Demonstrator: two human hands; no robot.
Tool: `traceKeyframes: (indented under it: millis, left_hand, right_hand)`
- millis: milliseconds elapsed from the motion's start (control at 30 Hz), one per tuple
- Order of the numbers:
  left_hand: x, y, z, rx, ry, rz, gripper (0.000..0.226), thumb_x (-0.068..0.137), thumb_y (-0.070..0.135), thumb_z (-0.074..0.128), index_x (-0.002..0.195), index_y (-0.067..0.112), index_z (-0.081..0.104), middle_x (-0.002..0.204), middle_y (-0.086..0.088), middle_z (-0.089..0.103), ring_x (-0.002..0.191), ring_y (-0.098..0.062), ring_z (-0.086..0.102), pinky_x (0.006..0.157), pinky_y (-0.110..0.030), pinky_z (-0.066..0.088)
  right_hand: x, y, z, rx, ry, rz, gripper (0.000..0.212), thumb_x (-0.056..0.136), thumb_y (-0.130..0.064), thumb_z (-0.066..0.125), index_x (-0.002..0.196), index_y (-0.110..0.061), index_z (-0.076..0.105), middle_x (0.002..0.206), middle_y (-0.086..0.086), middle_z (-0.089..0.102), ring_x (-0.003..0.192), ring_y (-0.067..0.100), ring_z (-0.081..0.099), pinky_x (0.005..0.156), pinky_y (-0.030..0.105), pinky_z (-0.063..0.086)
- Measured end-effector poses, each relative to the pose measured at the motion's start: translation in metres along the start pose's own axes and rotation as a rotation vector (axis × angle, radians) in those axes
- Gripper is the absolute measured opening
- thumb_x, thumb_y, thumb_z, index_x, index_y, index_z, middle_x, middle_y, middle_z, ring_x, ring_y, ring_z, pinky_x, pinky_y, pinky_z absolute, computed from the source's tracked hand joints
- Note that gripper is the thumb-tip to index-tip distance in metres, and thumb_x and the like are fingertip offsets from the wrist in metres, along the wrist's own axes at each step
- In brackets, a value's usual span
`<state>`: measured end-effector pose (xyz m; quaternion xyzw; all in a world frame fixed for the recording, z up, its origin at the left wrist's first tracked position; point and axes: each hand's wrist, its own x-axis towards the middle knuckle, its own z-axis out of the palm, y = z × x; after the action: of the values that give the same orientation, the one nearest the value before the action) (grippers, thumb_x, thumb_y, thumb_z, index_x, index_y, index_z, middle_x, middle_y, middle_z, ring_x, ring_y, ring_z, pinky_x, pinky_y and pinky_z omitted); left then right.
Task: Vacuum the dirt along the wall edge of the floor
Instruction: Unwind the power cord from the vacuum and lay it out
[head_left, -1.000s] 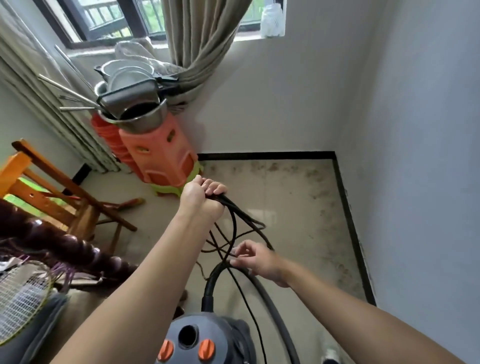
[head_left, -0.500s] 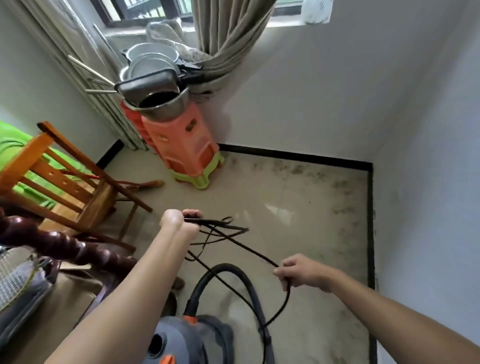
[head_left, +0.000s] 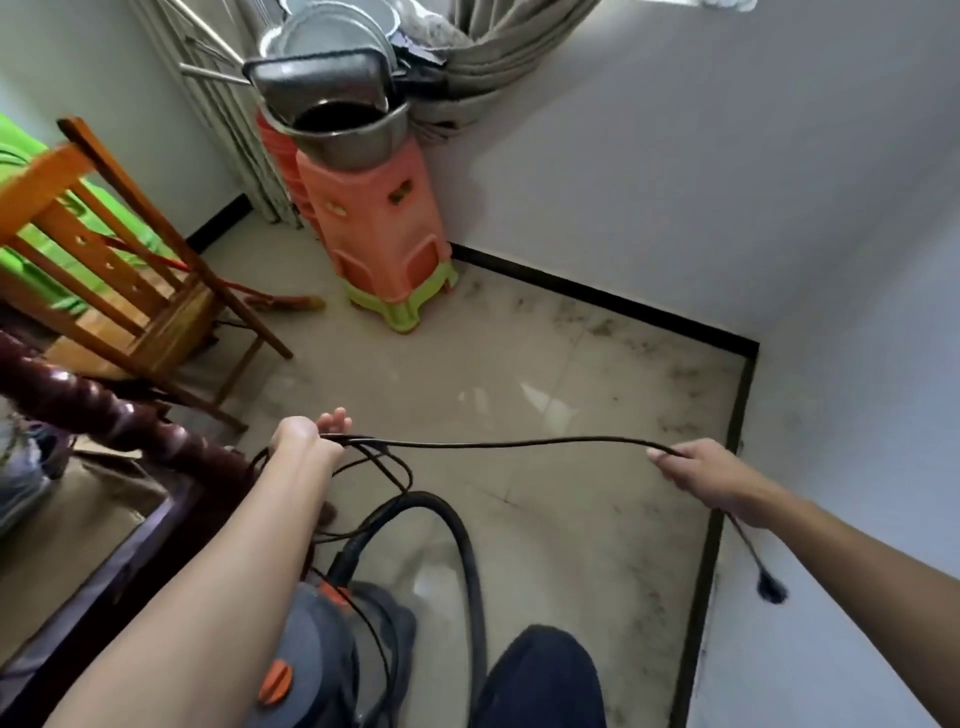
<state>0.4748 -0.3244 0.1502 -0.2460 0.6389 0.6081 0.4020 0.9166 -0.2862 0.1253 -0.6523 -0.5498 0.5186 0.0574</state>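
The hands have drawn wider apart, stretching the power cord (head_left: 519, 444) taut above the grey vacuum (head_left: 317, 654) and its hose (head_left: 467, 540), left hand (head_left: 301, 436) fingers clamped on the coiled loops, right hand (head_left: 711, 475) fingers clamped near the dangling plug (head_left: 771, 590), dirt (head_left: 613, 327) lying beyond along the black wall edge (head_left: 597, 296).

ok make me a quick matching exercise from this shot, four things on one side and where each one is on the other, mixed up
Things:
1. power cord
2. plug
3. metal pots
4. vacuum cleaner

Places:
A. stacked on the orange stool
B. on the floor below the left arm
C. stretched between the left hand and the right hand
D. dangling below the right hand, in front of the wall

Pairs: 1-C, 2-D, 3-A, 4-B
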Motion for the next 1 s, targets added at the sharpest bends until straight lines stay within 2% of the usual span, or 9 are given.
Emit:
traceKeyframes:
  millis: [100, 333, 467, 567, 667, 767, 833, 900, 1000]
  left_hand:
    - [0.003, -0.010, 0.009, 0.038, -0.026, 0.011, 0.029, 0.100, 0.014, 0.013, 0.111, 0.002, 0.038, 0.085, -0.007, 0.052, 0.063, -0.018, 0.058, 0.084, -0.034, 0.052]
    - [0.035, -0.055, 0.056, 0.043, 0.023, -0.098, 0.029, 0.101, 0.007, 0.015, 0.087, 0.001, 0.040, 0.077, -0.010, 0.044, 0.060, -0.021, 0.052, 0.070, -0.035, 0.050]
    - [0.090, -0.098, 0.095, 0.096, 0.079, -0.196, 0.024, 0.101, 0.007, 0.016, 0.098, 0.001, 0.038, 0.079, -0.011, 0.043, 0.059, -0.023, 0.051, 0.071, -0.040, 0.050]
    - [0.135, -0.126, 0.120, 0.125, 0.115, -0.258, 0.022, 0.102, 0.010, 0.016, 0.109, 0.000, 0.035, 0.079, -0.013, 0.045, 0.063, -0.028, 0.052, 0.089, -0.047, 0.052]
    - [0.190, -0.149, 0.143, 0.138, 0.099, -0.315, 0.033, 0.103, 0.010, 0.014, 0.122, -0.002, 0.038, 0.101, -0.022, 0.056, 0.090, -0.035, 0.060, 0.106, -0.051, 0.039]
    - [0.240, -0.166, 0.157, 0.206, 0.060, -0.385, 0.047, 0.103, 0.012, 0.013, 0.142, -0.008, 0.031, 0.148, -0.020, 0.039, 0.137, -0.033, 0.039, 0.113, -0.044, 0.028]
    - [0.267, -0.172, 0.165, 0.264, 0.070, -0.371, 0.048, 0.104, 0.015, 0.016, 0.143, -0.010, 0.028, 0.152, -0.019, 0.035, 0.140, -0.032, 0.035, 0.113, -0.041, 0.028]
    - [0.287, -0.178, 0.175, 0.290, 0.082, -0.328, 0.047, 0.105, 0.015, 0.018, 0.144, -0.008, 0.026, 0.152, -0.019, 0.034, 0.140, -0.034, 0.035, 0.114, -0.042, 0.031]
    - [0.293, -0.187, 0.199, 0.388, 0.018, -0.273, 0.044, 0.104, 0.009, 0.021, 0.146, -0.003, 0.027, 0.147, -0.023, 0.040, 0.134, -0.037, 0.042, 0.110, -0.044, 0.037]
  right_hand:
    - [0.023, -0.027, -0.002, 0.079, 0.042, 0.003, 0.038, 0.098, -0.043, 0.058, 0.071, -0.017, 0.057, 0.054, -0.004, 0.041, 0.042, 0.010, 0.028, 0.041, 0.020, 0.017]
    - [0.092, -0.058, -0.003, 0.196, 0.086, 0.055, 0.038, 0.101, -0.039, 0.053, 0.074, -0.012, 0.059, 0.049, -0.004, 0.037, 0.037, 0.009, 0.025, 0.035, 0.017, 0.016]
    - [0.150, -0.048, 0.000, 0.310, 0.141, 0.182, 0.036, 0.103, -0.036, 0.051, 0.079, -0.010, 0.057, 0.047, -0.006, 0.035, 0.036, 0.007, 0.026, 0.036, 0.015, 0.016]
    - [0.198, -0.039, 0.011, 0.306, 0.156, 0.253, 0.035, 0.103, -0.036, 0.050, 0.080, -0.010, 0.057, 0.047, -0.007, 0.035, 0.035, 0.007, 0.026, 0.037, 0.014, 0.016]
    - [0.246, -0.027, 0.031, 0.296, 0.142, 0.286, 0.036, 0.104, -0.035, 0.048, 0.079, -0.010, 0.057, 0.045, -0.007, 0.035, 0.034, 0.006, 0.025, 0.036, 0.013, 0.016]
    - [0.279, -0.009, 0.053, 0.195, 0.101, 0.268, 0.036, 0.103, -0.031, 0.051, 0.077, -0.009, 0.061, 0.043, -0.008, 0.039, 0.039, 0.011, 0.029, 0.039, 0.019, 0.021]
    - [0.296, 0.000, 0.065, 0.039, 0.081, 0.206, 0.031, 0.099, -0.027, 0.056, 0.075, -0.009, 0.064, 0.048, -0.006, 0.048, 0.044, 0.014, 0.040, 0.042, 0.024, 0.031]
    - [0.313, 0.003, 0.073, -0.119, 0.049, 0.139, 0.022, 0.095, -0.026, 0.062, 0.077, -0.013, 0.064, 0.060, -0.002, 0.057, 0.059, 0.019, 0.053, 0.057, 0.031, 0.042]
    - [0.334, 0.003, 0.080, -0.274, 0.016, 0.061, 0.010, 0.091, -0.029, 0.066, 0.082, -0.027, 0.063, 0.072, -0.008, 0.062, 0.075, 0.019, 0.057, 0.070, 0.033, 0.046]
